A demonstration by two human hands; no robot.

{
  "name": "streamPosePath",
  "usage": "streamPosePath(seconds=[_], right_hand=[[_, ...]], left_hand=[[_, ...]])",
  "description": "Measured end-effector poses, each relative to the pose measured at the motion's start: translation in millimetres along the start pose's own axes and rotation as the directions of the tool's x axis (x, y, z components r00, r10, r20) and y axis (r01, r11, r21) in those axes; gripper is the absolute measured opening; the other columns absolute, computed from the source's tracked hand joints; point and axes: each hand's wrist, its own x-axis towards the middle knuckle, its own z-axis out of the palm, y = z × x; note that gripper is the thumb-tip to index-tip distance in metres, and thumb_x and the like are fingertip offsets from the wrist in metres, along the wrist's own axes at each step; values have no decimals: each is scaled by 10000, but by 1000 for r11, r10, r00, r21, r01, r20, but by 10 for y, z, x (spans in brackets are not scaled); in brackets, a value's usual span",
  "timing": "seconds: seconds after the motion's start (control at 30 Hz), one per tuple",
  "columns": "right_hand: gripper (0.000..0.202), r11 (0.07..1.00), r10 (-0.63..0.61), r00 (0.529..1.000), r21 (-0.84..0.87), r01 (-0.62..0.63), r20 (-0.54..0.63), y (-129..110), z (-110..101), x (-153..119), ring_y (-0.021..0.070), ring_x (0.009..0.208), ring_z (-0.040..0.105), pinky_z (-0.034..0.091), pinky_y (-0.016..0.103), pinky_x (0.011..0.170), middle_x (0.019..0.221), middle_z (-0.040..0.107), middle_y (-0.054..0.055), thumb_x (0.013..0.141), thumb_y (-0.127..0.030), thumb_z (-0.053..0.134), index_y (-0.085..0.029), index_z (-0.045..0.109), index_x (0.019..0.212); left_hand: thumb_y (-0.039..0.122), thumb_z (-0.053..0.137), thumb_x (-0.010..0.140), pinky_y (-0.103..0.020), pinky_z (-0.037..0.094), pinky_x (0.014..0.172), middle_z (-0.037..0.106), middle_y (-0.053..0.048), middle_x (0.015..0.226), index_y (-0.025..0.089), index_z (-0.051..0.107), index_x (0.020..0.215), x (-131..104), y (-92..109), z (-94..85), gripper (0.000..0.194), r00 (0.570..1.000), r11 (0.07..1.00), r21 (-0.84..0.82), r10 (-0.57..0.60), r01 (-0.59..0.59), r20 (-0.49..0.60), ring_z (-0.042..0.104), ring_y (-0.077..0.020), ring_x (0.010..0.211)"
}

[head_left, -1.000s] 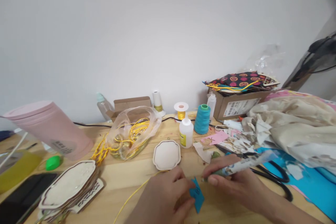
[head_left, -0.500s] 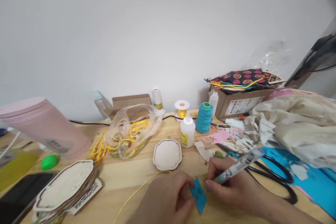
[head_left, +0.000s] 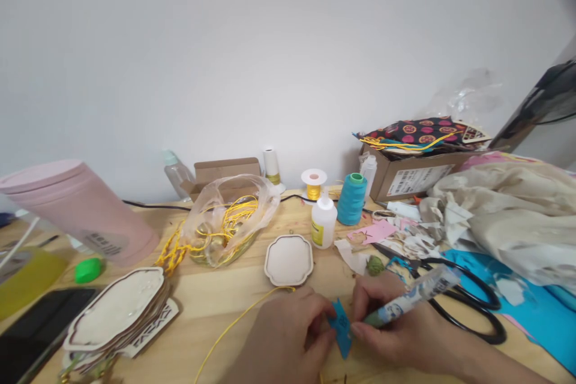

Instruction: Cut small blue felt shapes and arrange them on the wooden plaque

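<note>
Between thumb and fingers, my left hand (head_left: 294, 333) pinches a small blue piece (head_left: 341, 330) with dark marks on it, low over the wooden table. Just to its right, my right hand (head_left: 396, 318) grips a pen (head_left: 407, 303) with a light, patterned barrel; its tip is hidden by my fingers near the blue piece. A white scalloped plaque (head_left: 288, 260) lies beyond my left hand. From beside that hand a yellow cord (head_left: 234, 327) runs toward the front edge.
Black-handled scissors (head_left: 479, 312) lie right of my right hand, by blue sheet material (head_left: 535, 306). A glue bottle (head_left: 323, 222) and blue thread cone (head_left: 351, 199) stand behind. Stacked plaques (head_left: 117, 309), a phone (head_left: 38, 324) and a pink cup (head_left: 85, 210) are at left.
The blue piece has tilted slightly, and my right hand with the pen has moved a little closer to it. The view has shifted slightly.
</note>
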Motion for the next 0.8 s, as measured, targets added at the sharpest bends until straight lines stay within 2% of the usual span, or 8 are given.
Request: streamPosePath(seconds=[0.17,0.8], right_hand=[[157,989,-29,1000,-144,28,-1,13,43,-2,117,455,478,345,205,429,497,535,-9,666,-158,566,-176,486,532],[102,992,-68,998,-109,68,7,5,48,-4,100,427,484,344,176,407,492,571,1,644,-137,538,-154,516,545]], left_hand=[[186,538,669,-214,295,502,575,46,627,233,593,763,-8,17,4,119,999,999,17,-46,46,1,510,-124,574],[176,521,651,-207,294,510,568,48,634,242,580,749,0,38,4,132,998,998,22,-58,57,10,507,-121,590]])
